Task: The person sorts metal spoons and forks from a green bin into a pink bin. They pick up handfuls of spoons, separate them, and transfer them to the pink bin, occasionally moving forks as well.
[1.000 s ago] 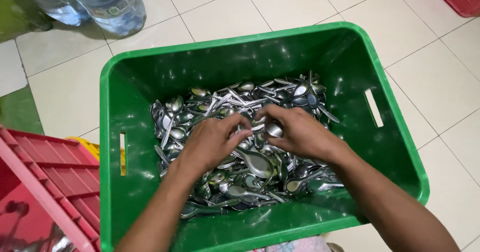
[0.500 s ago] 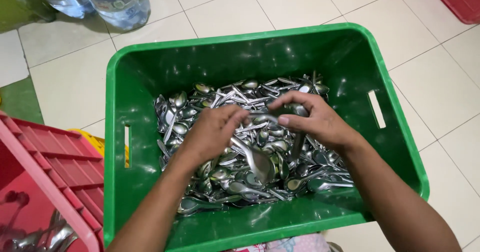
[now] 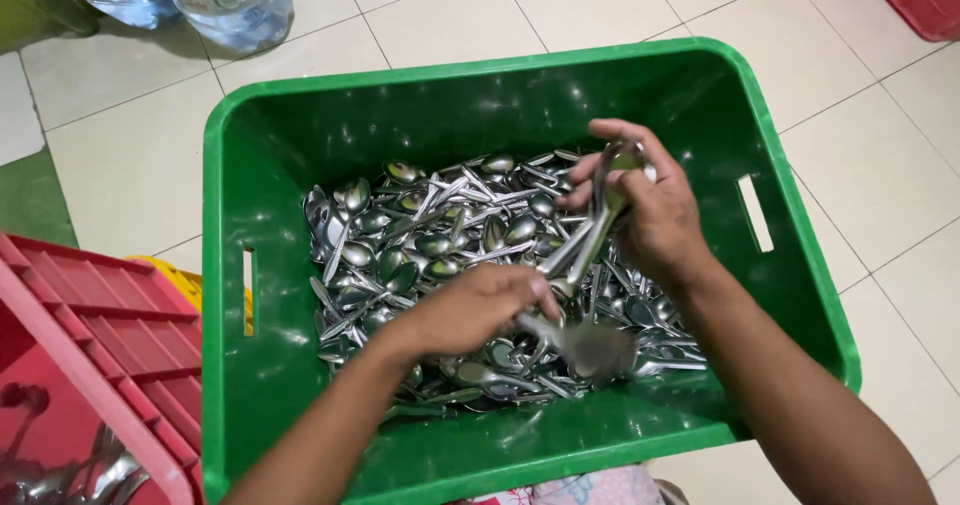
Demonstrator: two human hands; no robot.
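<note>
A large green plastic crate (image 3: pixel 280 145) sat on the pale tiled floor (image 3: pixel 130 145), its bottom covered by a heap of shiny steel spoons (image 3: pixel 430 230). The right hand (image 3: pixel 655 215) was closed around a bunch of spoon handles (image 3: pixel 600 210), held upright above the heap. The left hand (image 3: pixel 475 310) pinched the handle of a broad steel ladle-like spoon (image 3: pixel 590 350) low in the pile. Gathering went best, I judged, with handles aligned one way and the grip kept firm. The red plastic crate (image 3: pixel 90 365) at left was cut off; its contents were hard to make out, as were both hands' fingertips.
</note>
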